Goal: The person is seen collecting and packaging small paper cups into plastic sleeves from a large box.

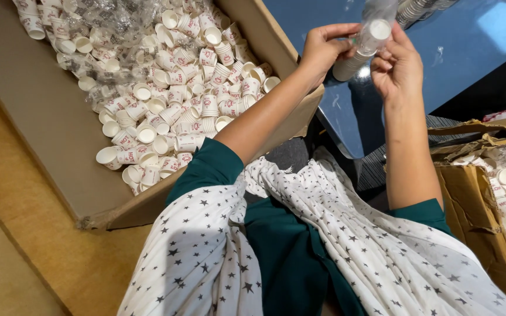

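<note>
A stack of small white paper cups [363, 48] in a clear plastic sleeve [378, 13] is held up in front of me over the blue table. My left hand [323, 47] grips the stack's lower part from the left. My right hand [398, 67] holds it from the right, fingers curled around the sleeve near the top cup. The stack tilts up to the right. Both forearms are bare, with dark green sleeves at the elbows.
A large cardboard box [48, 111] on my left holds several loose white paper cups with red print [177, 99] and crumpled clear plastic. A second torn cardboard box [475, 199] with cups is at the right. More stacked cups [417, 9] lie on the blue table [469, 47].
</note>
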